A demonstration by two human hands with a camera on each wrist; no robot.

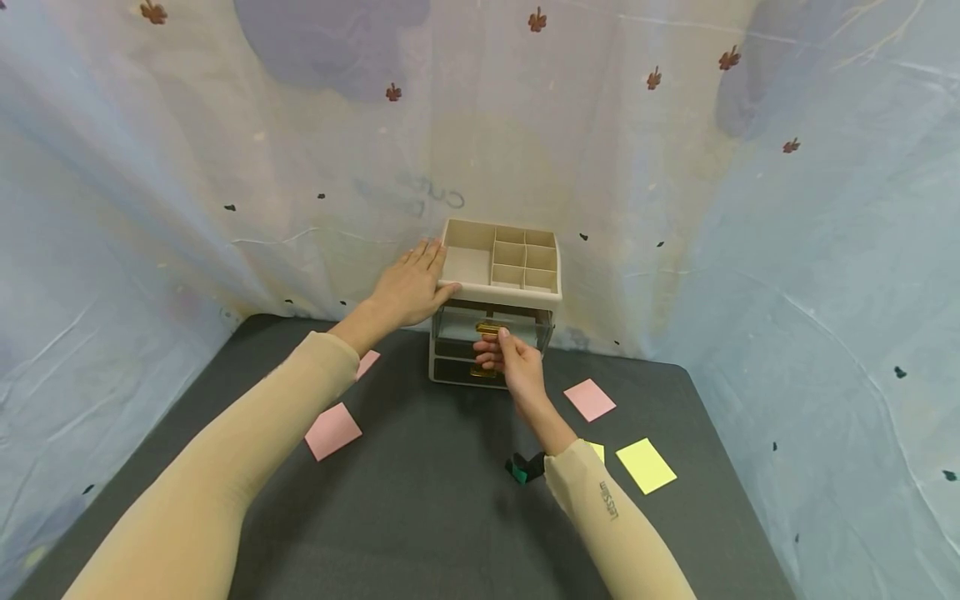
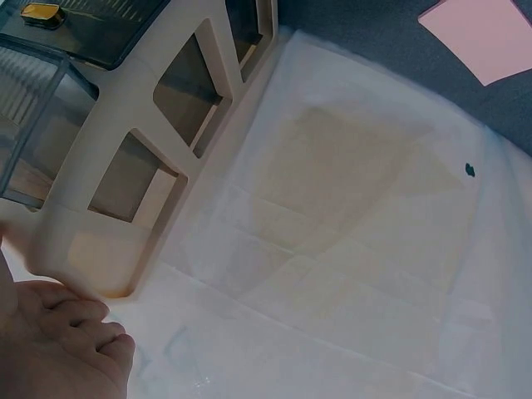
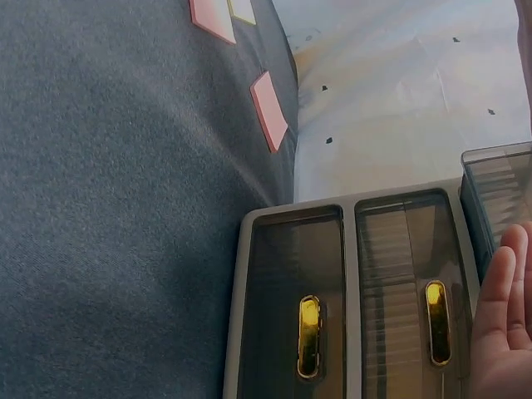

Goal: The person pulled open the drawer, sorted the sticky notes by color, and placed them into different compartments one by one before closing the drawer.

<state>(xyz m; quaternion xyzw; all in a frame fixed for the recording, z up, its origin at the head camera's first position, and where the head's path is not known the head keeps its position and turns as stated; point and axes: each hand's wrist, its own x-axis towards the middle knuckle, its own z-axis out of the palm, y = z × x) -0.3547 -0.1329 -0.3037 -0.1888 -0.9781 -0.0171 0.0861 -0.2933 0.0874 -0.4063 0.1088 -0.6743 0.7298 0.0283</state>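
A beige desktop organizer [image 1: 501,293] with an open compartment tray on top stands at the back of the table. Its clear top drawer [image 1: 528,328] sticks out from the front. My right hand [image 1: 519,367] pinches the gold handle [image 1: 487,327] of that drawer between thumb and fingers. My left hand [image 1: 411,285] rests against the organizer's upper left side, fingers stretched out along the rim and thumb by the front corner. Below, two dark see-through drawers [image 3: 278,266] with gold handles sit closed in the right wrist view.
Pink sticky notes [image 1: 334,432] lie at the left and another pink note [image 1: 590,400] at the right. Near the right forearm are yellow notes [image 1: 647,466] and a black and green strap-like item [image 1: 519,468]. A patterned curtain [image 1: 615,208] hangs right behind the organizer.
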